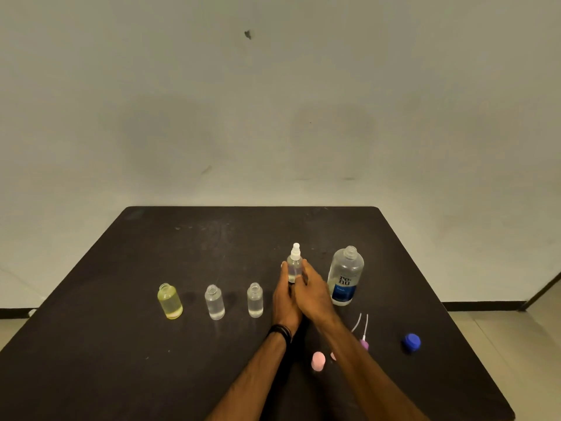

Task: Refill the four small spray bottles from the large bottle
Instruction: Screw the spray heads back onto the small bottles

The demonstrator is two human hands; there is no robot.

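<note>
Both of my hands wrap a small clear spray bottle (294, 265) with a white spray head, upright on the black table (151, 375). My left hand (283, 299) is on its left side, my right hand (312, 294) on its right. Just right of it stands the large clear bottle (345, 276) with a blue label, uncapped. To the left stand three small bottles without tops: a yellowish one (170, 301) and two clear ones (214, 302) (255, 300), each holding liquid.
A blue cap (411, 342) lies at the right. A pink cap (317, 361) and purple spray heads with white tubes (363, 335) lie near my right forearm. A bare wall stands behind the table; floor shows at both sides.
</note>
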